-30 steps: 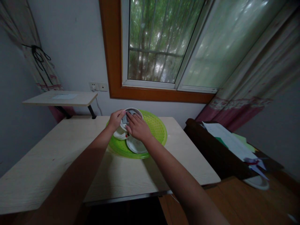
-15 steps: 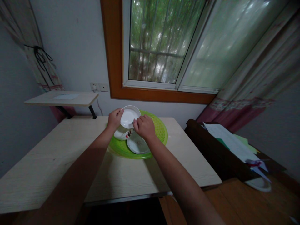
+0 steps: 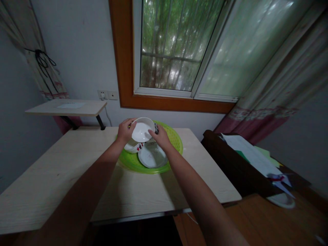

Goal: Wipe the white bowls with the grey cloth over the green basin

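A small white bowl is held tilted above a green plastic basket on the light wooden table. My left hand grips the bowl's left rim. My right hand is closed at the bowl's right edge, and a bit of dark grey cloth shows above its fingers. Inside the basket lie a white plate and another white bowl with red marks, right under the held bowl.
A small side table stands at the back left by a wall socket. A dark cabinet with papers sits on the right. A window and curtains are behind the table.
A second ago my right hand pressed the grey cloth inside the bowl. It has since come out and moved to the bowl's right edge, leaving the white inside bare.
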Tool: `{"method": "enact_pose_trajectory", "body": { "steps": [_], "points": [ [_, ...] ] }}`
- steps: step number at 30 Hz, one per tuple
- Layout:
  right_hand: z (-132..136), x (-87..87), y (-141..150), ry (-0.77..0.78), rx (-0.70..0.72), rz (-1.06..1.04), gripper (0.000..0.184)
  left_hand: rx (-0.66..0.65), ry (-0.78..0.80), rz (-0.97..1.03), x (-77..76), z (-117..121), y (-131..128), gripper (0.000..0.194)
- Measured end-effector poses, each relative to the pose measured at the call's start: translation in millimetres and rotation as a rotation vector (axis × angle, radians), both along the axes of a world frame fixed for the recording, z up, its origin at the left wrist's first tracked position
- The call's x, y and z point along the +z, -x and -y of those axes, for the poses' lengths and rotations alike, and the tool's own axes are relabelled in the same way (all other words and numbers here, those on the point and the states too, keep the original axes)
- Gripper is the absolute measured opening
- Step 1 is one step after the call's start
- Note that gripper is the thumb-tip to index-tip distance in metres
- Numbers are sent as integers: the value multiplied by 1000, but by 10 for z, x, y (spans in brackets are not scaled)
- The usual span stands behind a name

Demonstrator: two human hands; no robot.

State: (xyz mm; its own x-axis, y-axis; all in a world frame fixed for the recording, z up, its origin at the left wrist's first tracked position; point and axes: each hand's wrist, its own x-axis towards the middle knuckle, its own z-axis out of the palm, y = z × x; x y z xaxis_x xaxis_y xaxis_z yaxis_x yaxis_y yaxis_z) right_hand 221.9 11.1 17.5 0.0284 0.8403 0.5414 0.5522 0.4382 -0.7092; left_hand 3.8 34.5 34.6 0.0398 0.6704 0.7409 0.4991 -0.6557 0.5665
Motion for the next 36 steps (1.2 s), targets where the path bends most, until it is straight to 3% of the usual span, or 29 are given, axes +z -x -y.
{"method": "enact_pose_trajectory", "body": {
  "steps": [5,12,15,22,28,36],
  "points": [
    [23,-40,4,97,113,51,40,-45,-98,-57,6,54,9,37],
    [10,-31,-31,171,28,30,26,-109,-107,-153,19,113,-38,37],
    [-10,-4,-39,111,-49,41,24,-99,-75,-169,10,103,-79,41],
    [15,46,-67,-69,-149,43,23,-43,162,-257,-86,-5,-154,57],
    [29,61,-43,-238,-37,80,41,-34,217,-177,-97,-3,-92,48],
    [111,121,-22,-332,41,152,58,17,150,-162,-117,-13,-64,42]
  ]
}}
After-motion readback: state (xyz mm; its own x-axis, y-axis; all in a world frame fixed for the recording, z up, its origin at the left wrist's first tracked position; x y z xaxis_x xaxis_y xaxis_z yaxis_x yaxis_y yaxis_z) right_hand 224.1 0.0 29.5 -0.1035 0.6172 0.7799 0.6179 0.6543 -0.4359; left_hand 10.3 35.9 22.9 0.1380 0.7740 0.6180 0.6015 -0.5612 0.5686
